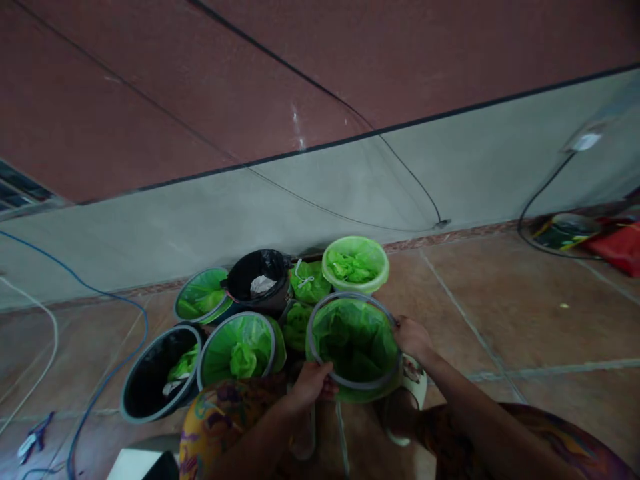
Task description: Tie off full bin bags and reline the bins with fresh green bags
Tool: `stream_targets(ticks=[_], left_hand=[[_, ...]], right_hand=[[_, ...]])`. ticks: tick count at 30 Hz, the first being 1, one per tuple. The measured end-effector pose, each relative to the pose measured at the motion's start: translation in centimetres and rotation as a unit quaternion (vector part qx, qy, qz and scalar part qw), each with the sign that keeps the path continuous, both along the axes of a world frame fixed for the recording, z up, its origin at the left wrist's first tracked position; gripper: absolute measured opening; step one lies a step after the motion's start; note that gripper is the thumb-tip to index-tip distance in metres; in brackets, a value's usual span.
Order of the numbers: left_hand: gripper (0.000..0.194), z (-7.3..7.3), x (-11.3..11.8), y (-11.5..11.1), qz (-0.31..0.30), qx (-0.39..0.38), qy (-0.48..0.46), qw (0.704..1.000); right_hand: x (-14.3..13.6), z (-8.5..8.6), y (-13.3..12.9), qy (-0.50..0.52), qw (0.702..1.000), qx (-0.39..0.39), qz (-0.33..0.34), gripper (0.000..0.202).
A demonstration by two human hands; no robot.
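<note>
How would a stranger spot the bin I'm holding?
Find the pale lower wall, then the bins clustered before it. At the cluster's near right is a green-lined bin with a grey rim. Only its rim has your left hand and right hand on it.

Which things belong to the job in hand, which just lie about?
Job:
green-lined bin, gripped by left hand and right hand
other bins, likely

Lying about, apparently:
blue cord or hose
white cord
red item near wall
</note>
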State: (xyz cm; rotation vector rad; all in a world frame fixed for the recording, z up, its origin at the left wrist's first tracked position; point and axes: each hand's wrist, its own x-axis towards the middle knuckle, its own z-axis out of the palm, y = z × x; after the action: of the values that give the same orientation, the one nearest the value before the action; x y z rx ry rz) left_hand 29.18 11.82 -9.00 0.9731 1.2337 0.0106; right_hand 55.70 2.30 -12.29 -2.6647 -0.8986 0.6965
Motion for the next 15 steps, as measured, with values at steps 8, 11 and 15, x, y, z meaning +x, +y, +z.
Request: stream_targets(ticks=[8,11,15], left_hand=[[0.035,-1.1,-0.8,-0.6,-0.019,-0.015,0.045,0.999],[0.036,-1.5,-1.0,-0.7,-0.023,-0.019,0.059,0.998],[0.037,-2.0,-1.3,-0.7,-0.047,-0.019,0.096,0.994]], right_hand=[[-0.7,0.6,0.1,0.009,0.996,-0.073,0.048,0.034],[-1.1,0.8,0.0,0.000,0.996,-0.076,0.053,0.035],[-1.5,0.7,-0.1,0.003,0.995,-0.078,0.065,0.035]])
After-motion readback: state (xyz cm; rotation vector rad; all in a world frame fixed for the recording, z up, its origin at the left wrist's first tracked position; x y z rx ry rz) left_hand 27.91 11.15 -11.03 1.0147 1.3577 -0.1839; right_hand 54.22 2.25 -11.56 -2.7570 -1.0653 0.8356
